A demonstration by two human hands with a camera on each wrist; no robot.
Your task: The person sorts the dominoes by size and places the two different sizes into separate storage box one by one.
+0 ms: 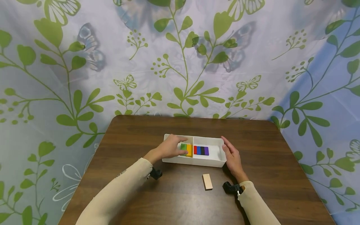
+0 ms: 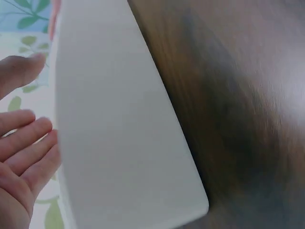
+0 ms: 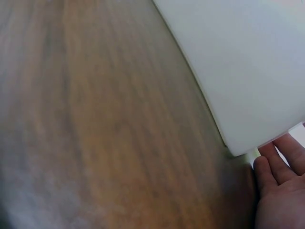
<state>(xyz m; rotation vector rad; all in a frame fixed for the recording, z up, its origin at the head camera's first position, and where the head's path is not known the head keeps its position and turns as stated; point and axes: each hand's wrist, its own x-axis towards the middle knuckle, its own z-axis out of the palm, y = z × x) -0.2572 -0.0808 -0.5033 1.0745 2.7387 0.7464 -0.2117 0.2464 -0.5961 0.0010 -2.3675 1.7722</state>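
Note:
A white two-compartment box (image 1: 182,161) stands on the table. My left hand (image 1: 170,147) reaches over its left compartment, thumb and fingers spread apart around green (image 1: 183,147) and yellow (image 1: 189,150) blocks. In the left wrist view the left hand (image 2: 24,162) shows an uncurled palm with nothing in it. The right compartment holds a row of red (image 1: 195,150), blue (image 1: 198,150), black (image 1: 202,151) and purple (image 1: 206,151) blocks. My right hand (image 1: 232,157) holds the box's right end, its thumb at the rim; in the right wrist view its fingers (image 3: 281,164) lie against the end wall.
A plain wooden block (image 1: 207,182) lies on the brown table (image 1: 168,193), in front of the box. Behind the table hangs a leaf-patterned cloth (image 1: 180,62). Black wrist cameras (image 1: 232,188) sit below both hands.

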